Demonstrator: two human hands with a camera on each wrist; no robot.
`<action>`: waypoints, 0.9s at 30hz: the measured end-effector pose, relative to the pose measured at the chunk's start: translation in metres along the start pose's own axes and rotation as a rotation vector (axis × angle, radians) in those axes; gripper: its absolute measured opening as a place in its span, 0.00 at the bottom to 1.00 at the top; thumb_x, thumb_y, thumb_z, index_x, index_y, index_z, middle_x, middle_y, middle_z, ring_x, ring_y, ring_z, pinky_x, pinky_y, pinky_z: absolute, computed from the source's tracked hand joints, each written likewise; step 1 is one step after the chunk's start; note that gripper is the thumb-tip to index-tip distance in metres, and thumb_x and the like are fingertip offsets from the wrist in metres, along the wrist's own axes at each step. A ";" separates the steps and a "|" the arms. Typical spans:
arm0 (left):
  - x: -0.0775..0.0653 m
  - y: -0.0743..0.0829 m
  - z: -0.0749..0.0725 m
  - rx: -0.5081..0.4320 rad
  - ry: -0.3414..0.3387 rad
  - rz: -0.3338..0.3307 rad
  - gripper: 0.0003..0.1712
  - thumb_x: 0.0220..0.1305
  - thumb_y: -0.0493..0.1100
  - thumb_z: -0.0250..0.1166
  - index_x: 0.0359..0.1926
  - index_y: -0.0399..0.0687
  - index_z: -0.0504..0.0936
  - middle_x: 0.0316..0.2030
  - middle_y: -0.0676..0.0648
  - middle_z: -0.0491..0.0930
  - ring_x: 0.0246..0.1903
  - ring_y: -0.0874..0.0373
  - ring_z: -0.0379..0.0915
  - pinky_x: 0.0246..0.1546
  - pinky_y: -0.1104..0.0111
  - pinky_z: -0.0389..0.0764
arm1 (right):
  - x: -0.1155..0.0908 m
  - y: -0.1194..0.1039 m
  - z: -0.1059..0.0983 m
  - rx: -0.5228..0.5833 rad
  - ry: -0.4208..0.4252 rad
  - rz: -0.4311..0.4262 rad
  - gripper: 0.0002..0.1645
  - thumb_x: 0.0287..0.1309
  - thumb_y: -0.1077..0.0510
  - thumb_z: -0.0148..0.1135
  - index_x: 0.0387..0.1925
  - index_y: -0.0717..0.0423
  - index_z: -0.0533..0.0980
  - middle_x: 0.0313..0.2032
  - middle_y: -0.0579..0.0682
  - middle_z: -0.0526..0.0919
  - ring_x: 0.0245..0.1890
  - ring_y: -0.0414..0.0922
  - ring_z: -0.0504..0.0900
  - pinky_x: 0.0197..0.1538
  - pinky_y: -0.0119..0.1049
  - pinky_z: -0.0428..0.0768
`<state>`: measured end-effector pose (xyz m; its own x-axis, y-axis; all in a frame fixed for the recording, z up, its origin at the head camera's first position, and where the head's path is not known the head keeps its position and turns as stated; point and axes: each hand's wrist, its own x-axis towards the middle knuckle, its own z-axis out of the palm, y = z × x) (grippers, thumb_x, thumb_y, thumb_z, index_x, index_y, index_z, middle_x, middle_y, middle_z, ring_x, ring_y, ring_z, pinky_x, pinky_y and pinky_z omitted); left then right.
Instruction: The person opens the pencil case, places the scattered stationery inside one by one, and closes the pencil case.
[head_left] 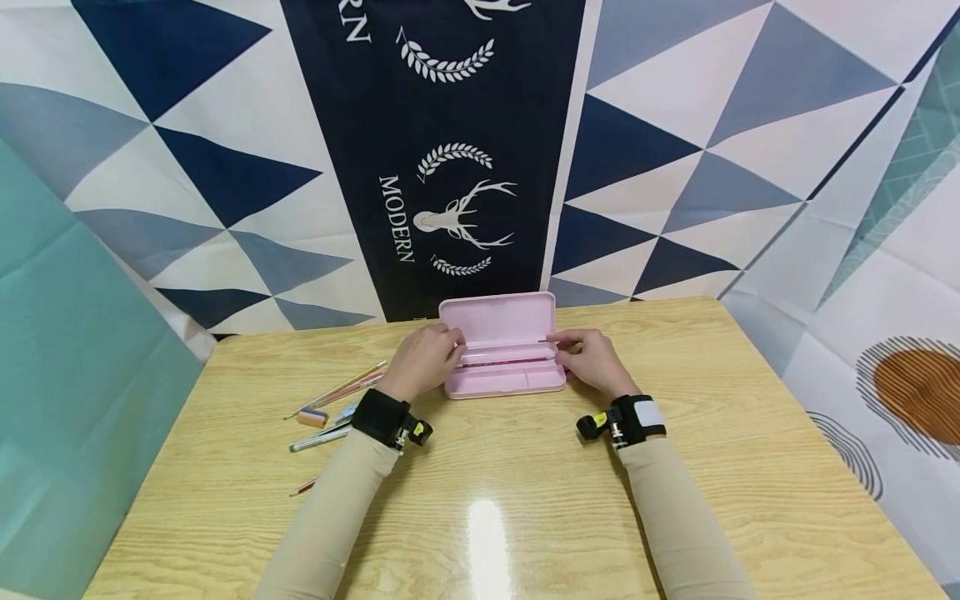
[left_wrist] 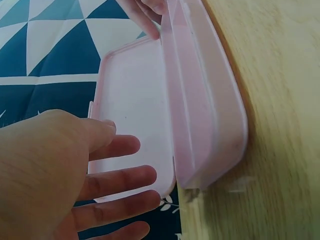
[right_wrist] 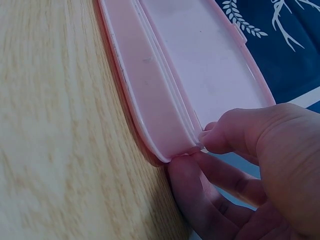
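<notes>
A pink pencil case (head_left: 506,382) stands at the back of the table, its lid (head_left: 498,319) raised behind it. In the head view a dark red pencil (head_left: 506,362) lies lengthwise in the case. My right hand (head_left: 592,358) pinches the right end of the case; in the right wrist view the thumb (right_wrist: 220,137) is at the rim and the fingers (right_wrist: 190,185) are against the end wall. At the other end is my left hand (head_left: 426,354), and the left wrist view shows its fingers (left_wrist: 122,182) loosely spread in front of the lid, holding nothing.
Left of the case lie several pencils (head_left: 348,387), an orange, white and blue eraser (head_left: 312,417) and several pens (head_left: 321,439), partly hidden by the left wrist. A red pencil (head_left: 303,487) pokes out beside the left sleeve. A patterned cloth (head_left: 480,125) hangs behind the table (head_left: 555,500).
</notes>
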<state>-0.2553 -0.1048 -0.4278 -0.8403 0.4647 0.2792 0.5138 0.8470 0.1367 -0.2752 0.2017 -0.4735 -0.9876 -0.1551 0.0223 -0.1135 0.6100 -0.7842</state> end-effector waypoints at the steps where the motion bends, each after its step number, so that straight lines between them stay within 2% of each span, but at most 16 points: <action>1: -0.001 -0.001 0.001 -0.003 0.001 -0.002 0.09 0.70 0.44 0.60 0.37 0.47 0.85 0.28 0.47 0.78 0.30 0.53 0.76 0.34 0.58 0.81 | 0.000 0.000 0.000 -0.002 -0.001 0.000 0.20 0.59 0.63 0.64 0.53 0.52 0.83 0.45 0.59 0.85 0.32 0.48 0.82 0.27 0.31 0.83; 11: -0.012 -0.013 0.005 -0.028 0.013 -0.029 0.09 0.69 0.45 0.62 0.39 0.46 0.86 0.33 0.46 0.82 0.33 0.51 0.78 0.36 0.56 0.82 | 0.000 -0.002 0.000 -0.013 0.002 0.020 0.19 0.60 0.63 0.64 0.53 0.52 0.83 0.46 0.59 0.85 0.34 0.50 0.81 0.29 0.32 0.83; 18: -0.020 -0.020 0.007 -0.023 -0.002 -0.054 0.10 0.68 0.45 0.63 0.41 0.45 0.87 0.32 0.45 0.81 0.33 0.51 0.76 0.34 0.57 0.81 | 0.000 -0.003 0.000 -0.003 -0.003 0.026 0.19 0.60 0.63 0.64 0.54 0.52 0.83 0.46 0.59 0.85 0.34 0.50 0.81 0.29 0.31 0.83; 27: -0.029 -0.028 0.006 -0.019 -0.021 -0.091 0.10 0.69 0.44 0.62 0.41 0.45 0.86 0.33 0.46 0.81 0.34 0.51 0.76 0.36 0.57 0.81 | -0.001 -0.002 -0.001 -0.004 -0.001 0.011 0.19 0.59 0.63 0.63 0.53 0.53 0.83 0.46 0.59 0.85 0.33 0.49 0.81 0.28 0.31 0.82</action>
<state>-0.2457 -0.1403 -0.4455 -0.8868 0.3916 0.2453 0.4384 0.8808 0.1788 -0.2740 0.2012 -0.4717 -0.9887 -0.1493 0.0126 -0.1028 0.6148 -0.7819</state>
